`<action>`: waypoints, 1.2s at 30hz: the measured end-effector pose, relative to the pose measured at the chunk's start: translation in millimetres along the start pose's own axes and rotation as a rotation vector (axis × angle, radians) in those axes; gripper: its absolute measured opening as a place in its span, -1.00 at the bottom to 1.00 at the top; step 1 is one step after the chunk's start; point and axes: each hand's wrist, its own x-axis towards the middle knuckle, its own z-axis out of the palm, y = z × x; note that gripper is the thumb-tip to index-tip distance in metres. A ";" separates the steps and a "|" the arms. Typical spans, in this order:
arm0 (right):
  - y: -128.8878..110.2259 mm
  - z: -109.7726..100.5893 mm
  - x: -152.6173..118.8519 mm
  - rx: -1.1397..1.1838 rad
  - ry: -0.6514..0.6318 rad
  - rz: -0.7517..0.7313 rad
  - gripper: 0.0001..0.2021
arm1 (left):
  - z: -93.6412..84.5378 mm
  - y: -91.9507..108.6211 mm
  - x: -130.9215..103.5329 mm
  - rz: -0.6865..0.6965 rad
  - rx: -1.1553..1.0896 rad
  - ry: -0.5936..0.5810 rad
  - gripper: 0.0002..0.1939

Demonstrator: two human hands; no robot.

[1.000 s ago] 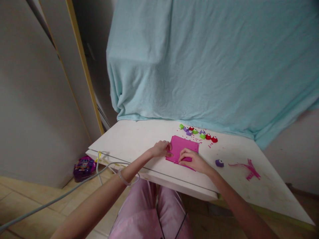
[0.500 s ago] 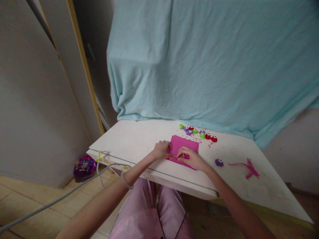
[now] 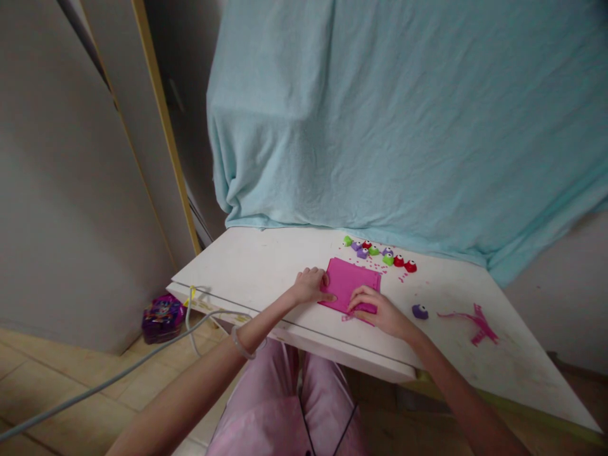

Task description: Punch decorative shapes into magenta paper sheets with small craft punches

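Note:
A flat pink sheet or stack of sheets (image 3: 352, 278) lies on the white table (image 3: 256, 266). My left hand (image 3: 311, 285) rests on its left edge, thumb on the pink surface and fingers curled at the side. At the lower right edge my right hand (image 3: 376, 309) pinches the pink material between thumb and fingers. A small torn pink strip (image 3: 349, 317) sticks out below the edge beside my right fingertips. Whether the sheet is paper or foam I cannot tell.
Several small green, red and purple eyed pieces (image 3: 388, 259) stand behind the sheet among pink scraps. A purple piece (image 3: 420, 311) and torn pink strips (image 3: 483, 326) lie to the right. A light blue cloth (image 3: 380, 126) hangs behind. A grey cable (image 3: 118, 375) crosses at left.
My right hand has moved right along the near edge of the pink sheet, away from my left thumb. The torn strip now shows below the edge. My left hand has stayed nearly still.

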 end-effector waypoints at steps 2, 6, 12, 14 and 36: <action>0.2 -1.3 -0.1 0.008 0.016 0.017 -0.77 | -0.3 1.6 -0.6 -0.002 0.005 0.002 -0.42; 2.9 -0.8 5.9 0.019 0.026 0.040 -0.75 | 1.4 8.8 -4.9 -0.032 0.051 0.053 -0.44; 5.3 5.2 14.4 0.006 0.032 0.005 -0.82 | 6.0 14.2 -10.9 -0.015 0.100 0.135 -0.42; 4.9 6.0 13.5 0.004 0.036 0.002 -0.81 | 6.6 13.9 -11.7 -0.007 0.101 0.143 -0.41; 5.8 -13.2 -14.4 0.037 0.043 0.120 -0.68 | 16.8 51.1 -56.1 0.249 0.261 0.373 -0.81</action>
